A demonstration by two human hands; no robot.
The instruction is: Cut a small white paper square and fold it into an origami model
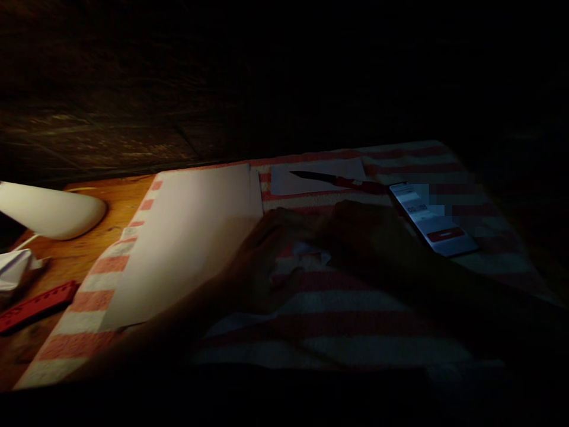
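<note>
In the dim middle of the striped cloth, my left hand and my right hand come close together. A small white piece of paper shows between them. Both sets of fingers are curled in and pinch it, though deep shadow hides the fingertips and most of the paper. Just left of my left hand lies a stack of white paper sheets. Beyond my hands, a knife with a dark blade and a red handle rests partly on another white sheet.
A lit phone lies right of my right hand. The red and white striped cloth covers much of the wooden table. Along the left are a white lamp-like object, crumpled white paper and a red perforated strip.
</note>
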